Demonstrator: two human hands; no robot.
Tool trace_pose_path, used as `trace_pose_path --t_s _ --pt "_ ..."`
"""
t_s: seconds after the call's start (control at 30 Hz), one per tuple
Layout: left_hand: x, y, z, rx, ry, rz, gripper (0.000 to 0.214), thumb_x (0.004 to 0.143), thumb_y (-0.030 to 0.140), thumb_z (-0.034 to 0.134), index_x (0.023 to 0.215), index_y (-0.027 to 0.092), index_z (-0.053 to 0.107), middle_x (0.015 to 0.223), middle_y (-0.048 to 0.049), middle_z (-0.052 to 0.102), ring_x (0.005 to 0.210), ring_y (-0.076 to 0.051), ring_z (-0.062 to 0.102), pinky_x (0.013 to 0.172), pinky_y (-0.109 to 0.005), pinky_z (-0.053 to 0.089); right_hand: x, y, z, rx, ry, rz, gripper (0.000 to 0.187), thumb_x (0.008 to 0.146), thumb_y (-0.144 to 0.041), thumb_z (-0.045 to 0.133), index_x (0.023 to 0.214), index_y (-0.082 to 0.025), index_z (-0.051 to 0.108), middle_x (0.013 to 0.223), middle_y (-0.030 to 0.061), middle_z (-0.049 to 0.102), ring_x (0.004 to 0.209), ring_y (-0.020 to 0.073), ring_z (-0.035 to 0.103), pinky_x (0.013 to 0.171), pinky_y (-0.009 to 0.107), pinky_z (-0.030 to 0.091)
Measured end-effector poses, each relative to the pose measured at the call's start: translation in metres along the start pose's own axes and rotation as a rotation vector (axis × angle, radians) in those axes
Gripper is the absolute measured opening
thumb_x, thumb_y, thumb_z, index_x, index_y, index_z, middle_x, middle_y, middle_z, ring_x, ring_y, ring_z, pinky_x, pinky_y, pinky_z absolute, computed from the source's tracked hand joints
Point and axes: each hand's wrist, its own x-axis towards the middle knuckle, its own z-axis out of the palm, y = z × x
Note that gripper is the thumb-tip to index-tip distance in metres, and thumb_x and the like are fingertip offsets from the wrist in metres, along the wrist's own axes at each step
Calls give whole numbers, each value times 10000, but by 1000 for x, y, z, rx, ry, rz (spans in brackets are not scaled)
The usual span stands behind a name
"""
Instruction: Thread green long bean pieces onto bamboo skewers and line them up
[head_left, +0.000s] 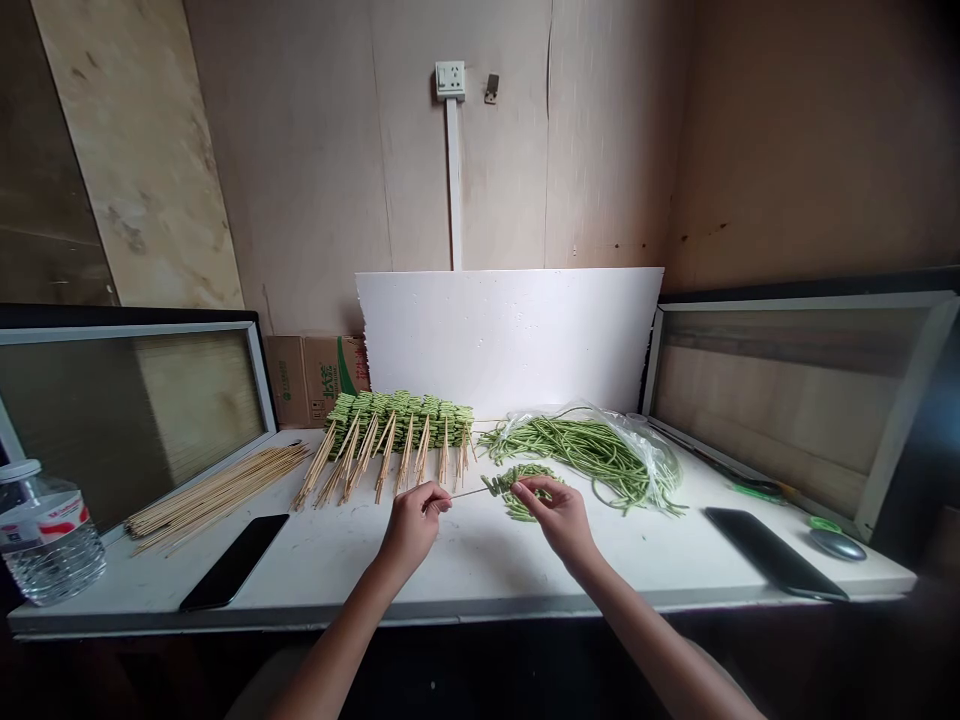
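Observation:
My left hand [415, 522] is closed around the bare end of a thin bamboo skewer [470, 492]. At the skewer's other end, my right hand [555, 510] pinches a piece of green bean [496, 486], with several cut pieces threaded there. Behind my right hand lies a small pile of cut green bean pieces [525, 508], partly hidden by it. Long whole green beans [592, 450] spill from a clear plastic bag [664, 465] further right. Finished-looking skewers of green bean pieces [401, 420] are stacked at the back left, their bare sticks pointing toward me.
Loose bamboo skewers [217, 495] lie on the white table [465, 570] at left, near a black phone [236, 562] and a water bottle [49, 535]. Another dark phone [772, 552] and a computer mouse [838, 545] are at right. A white board [510, 335] and cardboard box [315, 375] stand behind.

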Motion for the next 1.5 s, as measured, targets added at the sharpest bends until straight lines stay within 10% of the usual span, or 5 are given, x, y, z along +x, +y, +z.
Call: trace_pose_path --t_s 1.07,1.5 --pt "-7 -12 11 42 48 -30 167 874 147 533 751 209 629 774 -43 753 743 -200 715 702 -289 520 2 13 0 108 -65 137 424 749 -566 854 942 -190 823 983 124 799 926 303 744 800 425 616" --pt "-3 -18 8 19 40 -144 158 868 250 577 726 205 632 705 -33 721 664 -199 688 637 -286 508 9 65 -34 -967 -195 -212 179 921 -353 653 869 -253 793 925 91 761 1002 334 606 840 435 421"
